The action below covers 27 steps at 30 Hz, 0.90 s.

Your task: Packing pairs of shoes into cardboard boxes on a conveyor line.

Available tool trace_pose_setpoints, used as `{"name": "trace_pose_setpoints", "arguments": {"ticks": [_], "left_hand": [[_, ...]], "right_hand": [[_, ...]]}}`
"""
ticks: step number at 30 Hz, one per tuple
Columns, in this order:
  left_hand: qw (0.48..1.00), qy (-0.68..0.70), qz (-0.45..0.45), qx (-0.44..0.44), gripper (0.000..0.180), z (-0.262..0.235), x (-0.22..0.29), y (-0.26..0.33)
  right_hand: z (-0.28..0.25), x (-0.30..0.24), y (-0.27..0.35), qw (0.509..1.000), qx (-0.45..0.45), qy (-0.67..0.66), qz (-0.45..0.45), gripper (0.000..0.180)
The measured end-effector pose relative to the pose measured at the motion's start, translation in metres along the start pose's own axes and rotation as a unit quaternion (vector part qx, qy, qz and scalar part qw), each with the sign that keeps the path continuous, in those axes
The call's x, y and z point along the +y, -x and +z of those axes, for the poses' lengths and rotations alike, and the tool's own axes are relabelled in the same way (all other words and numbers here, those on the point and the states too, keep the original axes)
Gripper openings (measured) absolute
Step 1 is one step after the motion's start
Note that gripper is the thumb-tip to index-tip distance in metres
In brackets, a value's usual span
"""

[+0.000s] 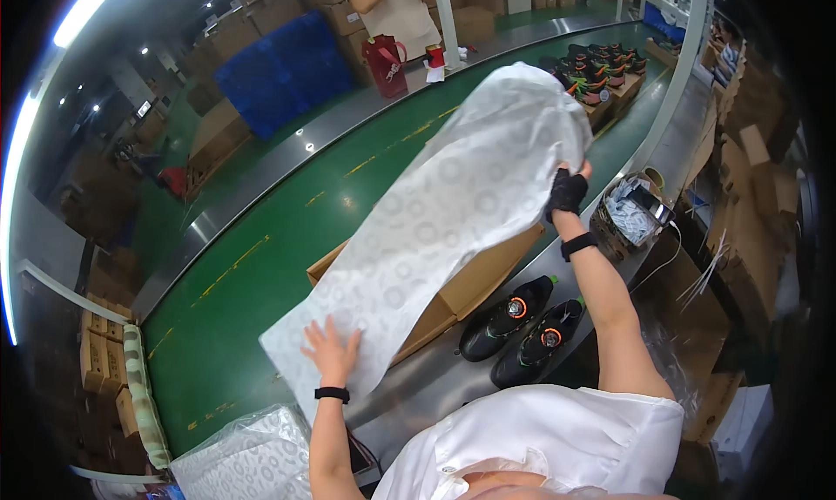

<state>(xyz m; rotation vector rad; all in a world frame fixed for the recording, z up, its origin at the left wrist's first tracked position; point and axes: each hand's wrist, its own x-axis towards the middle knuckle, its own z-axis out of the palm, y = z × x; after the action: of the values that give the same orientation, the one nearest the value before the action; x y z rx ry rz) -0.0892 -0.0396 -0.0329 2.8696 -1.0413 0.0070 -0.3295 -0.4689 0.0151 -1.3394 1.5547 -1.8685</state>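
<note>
A large sheet of white wrapping paper (444,186) with grey ring prints stretches over an open cardboard box (479,282), hiding much of it. My left hand (332,352), fingers spread, rests flat on the sheet's near end. My right hand (568,189), in a black fingerless glove, grips the sheet's right edge, where the paper bunches and billows upward. Next to the box, on the metal edge near my body, stands a pair of black shoes, a left shoe (496,326) and a right shoe (537,345), with orange dials and green heel tabs.
A green conveyor belt (235,273) runs under the box. More shoes (596,69) stand on cardboard farther along it. Patterned paper sheets (244,456) lie at lower left. A basket (629,212) of small packets sits at right. Across the belt stands a person (396,16) by a red bag (384,66).
</note>
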Motion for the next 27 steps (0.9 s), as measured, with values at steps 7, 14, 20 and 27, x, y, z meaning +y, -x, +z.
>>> {"name": "trace_pose_setpoints", "arguments": {"ticks": [7,14,20,27], "left_hand": [[0.809,0.472,-0.33,-0.119,0.096,0.033,-0.054,0.001],[0.745,0.57,-0.345,-0.025,0.077,0.051,-0.087,0.028],[0.54,0.773,-0.2,-0.266,0.064,0.068,-0.063,0.025],[0.61,0.758,-0.139,-0.182,0.052,0.032,-0.05,0.014]], "right_hand": [[-0.027,0.022,-0.026,0.998,0.005,0.035,0.049,0.046],[-0.037,0.069,-0.043,0.993,0.025,0.085,0.072,0.047],[-0.045,0.083,-0.043,0.99,-0.046,0.112,0.068,0.07],[-0.146,0.019,0.023,0.923,-0.316,0.108,-0.192,0.055]]}}
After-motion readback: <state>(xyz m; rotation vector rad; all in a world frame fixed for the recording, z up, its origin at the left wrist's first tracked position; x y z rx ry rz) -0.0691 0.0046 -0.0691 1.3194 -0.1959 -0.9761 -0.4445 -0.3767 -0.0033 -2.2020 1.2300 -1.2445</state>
